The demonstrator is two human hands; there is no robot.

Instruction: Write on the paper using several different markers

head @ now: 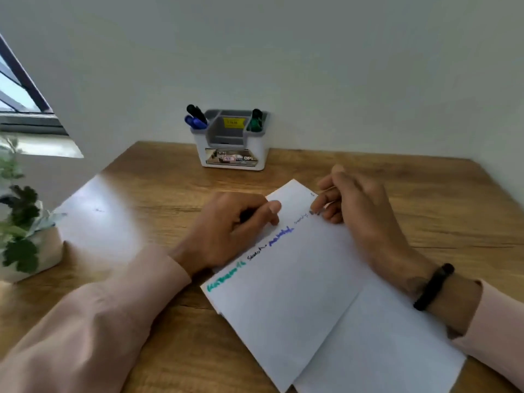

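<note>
The paper (312, 293) lies slanted near the front edge of the tabletop (158, 191), turned so the line of words runs easy for the writing hand. The left hand (229, 225) rests on the paper's left edge with its fingers curled around something dark, maybe a cap, and it keeps the sheet from sliding. The right hand (354, 199) sits at the paper's far corner, its fingers pinching a thin marker (326, 190) with the tip down by the last word. Green, black, blue and grey words already show. More markers stand in the holder (231, 154) at the back edge, in easy reach for the next color.
</note>
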